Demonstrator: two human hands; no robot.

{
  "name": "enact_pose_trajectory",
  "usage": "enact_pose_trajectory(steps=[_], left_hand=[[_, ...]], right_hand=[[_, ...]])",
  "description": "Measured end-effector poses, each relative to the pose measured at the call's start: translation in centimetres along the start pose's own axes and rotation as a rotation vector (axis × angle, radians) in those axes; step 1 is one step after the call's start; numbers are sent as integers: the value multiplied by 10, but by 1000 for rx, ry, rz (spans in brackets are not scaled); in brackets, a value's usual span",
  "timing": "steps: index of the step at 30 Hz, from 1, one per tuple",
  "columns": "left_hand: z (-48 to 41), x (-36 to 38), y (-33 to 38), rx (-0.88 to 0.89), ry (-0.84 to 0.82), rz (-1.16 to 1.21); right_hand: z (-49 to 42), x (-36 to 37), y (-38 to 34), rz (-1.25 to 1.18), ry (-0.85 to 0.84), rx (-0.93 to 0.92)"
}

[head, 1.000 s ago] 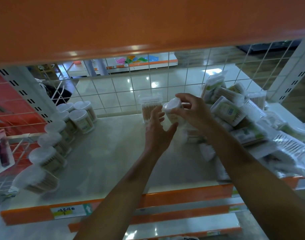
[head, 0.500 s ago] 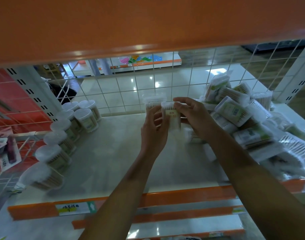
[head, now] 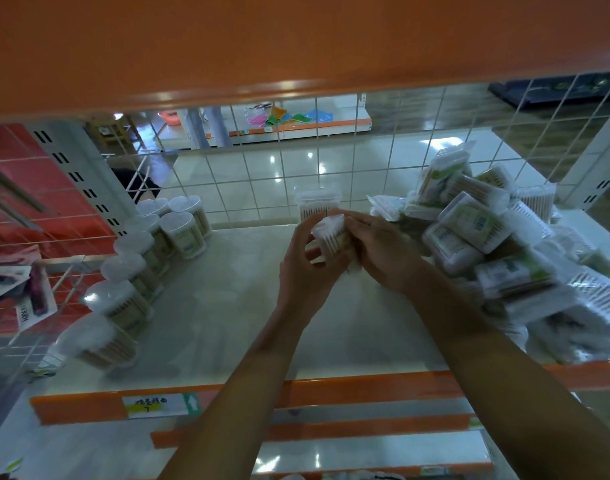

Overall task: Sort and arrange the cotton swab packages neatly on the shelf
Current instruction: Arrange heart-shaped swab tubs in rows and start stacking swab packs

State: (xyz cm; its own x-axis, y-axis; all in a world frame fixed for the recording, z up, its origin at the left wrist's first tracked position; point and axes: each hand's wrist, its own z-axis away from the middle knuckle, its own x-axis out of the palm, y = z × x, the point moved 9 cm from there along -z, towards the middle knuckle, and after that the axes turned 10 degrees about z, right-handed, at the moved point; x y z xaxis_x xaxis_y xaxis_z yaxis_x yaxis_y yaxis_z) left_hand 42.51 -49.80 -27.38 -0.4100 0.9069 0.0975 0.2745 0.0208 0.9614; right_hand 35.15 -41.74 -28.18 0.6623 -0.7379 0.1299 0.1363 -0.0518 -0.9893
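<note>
A clear box of cotton swabs (head: 328, 233) is held above the middle of the shelf (head: 210, 317) between both hands. My left hand (head: 305, 268) cups it from the left with curled fingers. My right hand (head: 383, 252) grips it from the right. Just behind it another clear swab box (head: 318, 204) stands upright against the wire back. Round swab tubs (head: 147, 258) with white lids stand in rows along the shelf's left side. A loose heap of swab packages (head: 497, 247) fills the right side.
A white wire grid (head: 262, 168) closes the back of the shelf. An orange shelf (head: 296, 39) hangs low overhead. The orange front rail (head: 331, 393) carries a price label (head: 154, 405). Lower shelves show below, and hanging goods (head: 23, 292) at far left.
Both hands have drawn the held swab box slightly toward me and down, and turned it from upright to tilted. The view has shifted a little.
</note>
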Motion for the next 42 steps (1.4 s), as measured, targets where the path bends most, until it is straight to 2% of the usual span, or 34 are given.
enact_pose_trajectory(steps=[5,8,13,20,23,27,30,34,42], left_hand=[[6,-19,-8,-27,85,-37],[10,-32,-14,-80,64,25],[13,-65,-15,-90,27,172],[8,-116,-10,-89,120,160],[5,-132,-2,-59,167,-32],[11,-149,20,148,242,-580],[20,-141,31,257,199,-850],[30,-146,45,337,246,-1039],[30,-168,43,151,220,-1183]], right_hand=[[-1,4,4,185,32,14],[-4,16,4,270,-25,-18],[-9,50,5,252,-150,-55],[-23,101,7,424,-254,-119],[-30,116,10,544,-231,-166],[-38,128,3,733,-13,-296],[-44,145,2,782,76,-388],[-48,170,8,802,144,-451],[-60,196,25,857,207,-465]])
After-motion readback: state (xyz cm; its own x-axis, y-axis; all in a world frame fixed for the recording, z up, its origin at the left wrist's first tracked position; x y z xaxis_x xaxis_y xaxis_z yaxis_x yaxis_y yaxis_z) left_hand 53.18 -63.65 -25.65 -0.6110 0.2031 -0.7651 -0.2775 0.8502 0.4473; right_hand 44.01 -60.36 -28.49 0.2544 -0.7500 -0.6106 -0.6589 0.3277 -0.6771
